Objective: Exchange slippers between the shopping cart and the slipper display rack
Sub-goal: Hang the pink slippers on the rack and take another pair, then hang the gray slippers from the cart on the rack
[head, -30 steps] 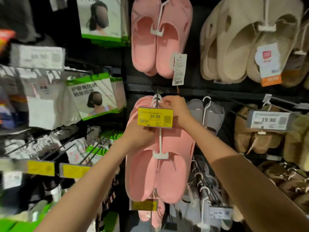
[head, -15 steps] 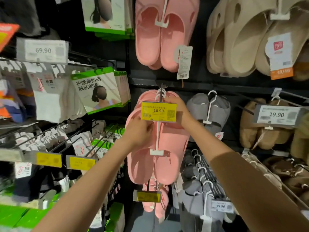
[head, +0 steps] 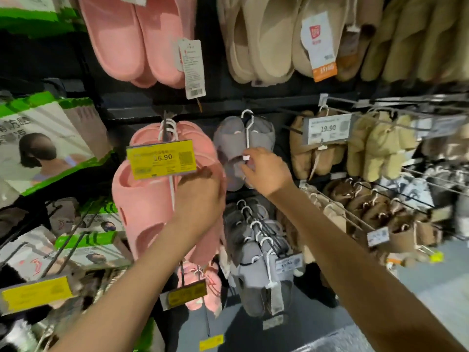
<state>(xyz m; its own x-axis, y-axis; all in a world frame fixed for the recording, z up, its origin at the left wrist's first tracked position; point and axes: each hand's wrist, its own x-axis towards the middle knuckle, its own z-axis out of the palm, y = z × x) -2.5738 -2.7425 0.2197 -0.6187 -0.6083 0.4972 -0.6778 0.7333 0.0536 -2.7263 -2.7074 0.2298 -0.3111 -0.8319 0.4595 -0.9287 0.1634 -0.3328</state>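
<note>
While the left hand (head: 200, 196) rests loosely curled against the pink slippers (head: 152, 199) hanging on their peg under the yellow price tag (head: 161, 158), the right hand (head: 266, 171) reaches the grey slippers (head: 236, 148), fingertips at the white hanger (head: 247, 133); whether it grips is unclear. Both pairs look light and soft; lift by the hook, clear of crowded neighbouring pegs.

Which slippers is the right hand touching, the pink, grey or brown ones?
The grey slippers hanging alone on a white hook. The right hand reaches their front; the pink pair sits by the left hand, the brown ones farther right.
</note>
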